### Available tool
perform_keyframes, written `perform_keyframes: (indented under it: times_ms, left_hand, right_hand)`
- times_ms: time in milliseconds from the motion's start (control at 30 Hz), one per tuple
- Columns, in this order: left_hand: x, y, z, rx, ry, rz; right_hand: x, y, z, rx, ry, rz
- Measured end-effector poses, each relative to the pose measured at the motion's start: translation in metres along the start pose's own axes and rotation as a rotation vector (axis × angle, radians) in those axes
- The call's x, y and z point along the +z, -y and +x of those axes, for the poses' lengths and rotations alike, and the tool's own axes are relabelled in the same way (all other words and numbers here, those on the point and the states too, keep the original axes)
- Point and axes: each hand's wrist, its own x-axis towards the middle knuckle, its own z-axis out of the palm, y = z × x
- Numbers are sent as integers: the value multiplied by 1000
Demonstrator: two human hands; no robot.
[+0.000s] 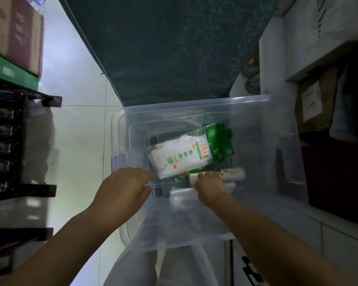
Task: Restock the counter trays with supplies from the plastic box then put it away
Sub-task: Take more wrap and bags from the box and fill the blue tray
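Down the middle of view, a clear plastic box (256, 124), open-topped, with pale trousers (174, 269) showing under its near wall at 6 o'clock.

On the bottom of the box, a green-and-white packet (192, 153), lying tilted: green end toward 2 o'clock, white end toward 8 o'clock. At 5 o'clock of the packet, a patterned roll (234, 174) on its side, close against the packet's near edge (touching or just apart, hard to tell).

Right hand (210, 186) inside the box, fingers curled over the roll's pale end and clamped on it. Under the knuckles, a flat white item (180, 194), too blurred to name.

Left hand (124, 186) at 9 o'clock of the right one, over the box's left wall, fingers loosely bent and apart from the thumb, gripping nothing, tips just beside the packet's white corner.

Beyond the box at 12 o'clock, a dark teal carpet (163, 48). At 10 o'clock, pale floor tiles (81, 120). At 9 o'clock, a dark rack (6, 141), with cardboard cartons (15, 34) above it at 11 o'clock. At 2 o'clock, a white cabinet (298, 48) beside brown boxes (316, 100).
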Motion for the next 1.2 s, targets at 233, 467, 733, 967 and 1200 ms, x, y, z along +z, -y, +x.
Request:
perform_keyframes:
  times_ms: [233, 467, 733, 967, 1200]
  left_hand:
    - [-7, -14, 0, -72, -18, -65]
    - [-28, -41, 28, -402, -163, -795]
    - [-46, -14, 28, -462, -443, -770]
    - [-46, 19, 25, -562, -573, -774]
    - [-42, 17, 25, -555, -525, -769]
  right_hand:
    - [-63, -15, -44, 168, -349, 839]
    - [-112, 12, -67, -103, -451, 1622]
    - [-105, 1, -27, -250, -180, 1481]
    - [-69, -20, 60, -80, -328, 209]
    - [-50, -29, 37, -44, -479, -23]
